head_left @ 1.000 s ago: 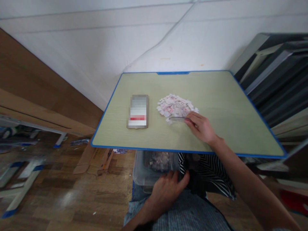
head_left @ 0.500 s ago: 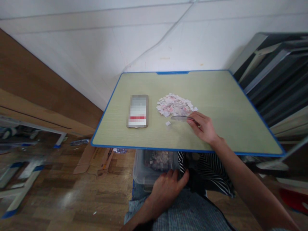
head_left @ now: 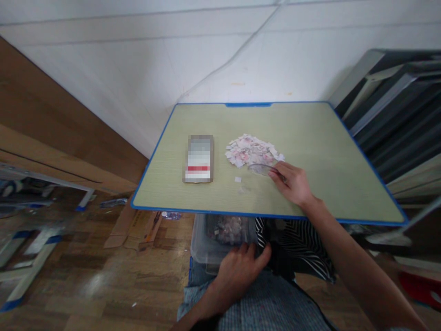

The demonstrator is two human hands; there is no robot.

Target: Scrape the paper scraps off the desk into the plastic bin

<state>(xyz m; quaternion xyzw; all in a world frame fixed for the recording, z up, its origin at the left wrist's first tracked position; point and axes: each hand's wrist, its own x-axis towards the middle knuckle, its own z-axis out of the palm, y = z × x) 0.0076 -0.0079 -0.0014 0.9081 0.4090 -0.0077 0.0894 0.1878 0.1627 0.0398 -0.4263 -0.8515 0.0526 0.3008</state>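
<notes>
Centrally, the pile; at four o'clock, my right hand

So, taking the pile (head_left: 250, 149) of pinkish-white bits as the middle of the dial and the wall (head_left: 206, 59) as twelve, the phone (head_left: 199, 158) lies flat at nine, well apart from it, its screen blurred out. One loose chip (head_left: 238, 179) sits at seven, near the pile, with a faint pale patch just below it that I can't make out.

My right hand (head_left: 289, 181) is at four, thumb and fingers pinched closed on a thin see-through disc (head_left: 260, 169) with a dark rim. The disc overlaps the pile's near side from where I look; whether they touch, I can't tell. My left hand (head_left: 243, 266) is below the table (head_left: 344, 151) at six, fingers loosely curled by the near side of the bin (head_left: 201, 248); I can't tell if it grips anything.

Dark panels (head_left: 392, 105) crowd the table's edge between two and three, cardboard (head_left: 51, 119) leans in at nine, and the wall closes off twelve. A blue rim borders the tabletop. Its widest stretch runs from one round to three; a narrower strip lies at twelve, behind the pile. Between four and five my own forearm crosses the near edge, blocking that corner.
</notes>
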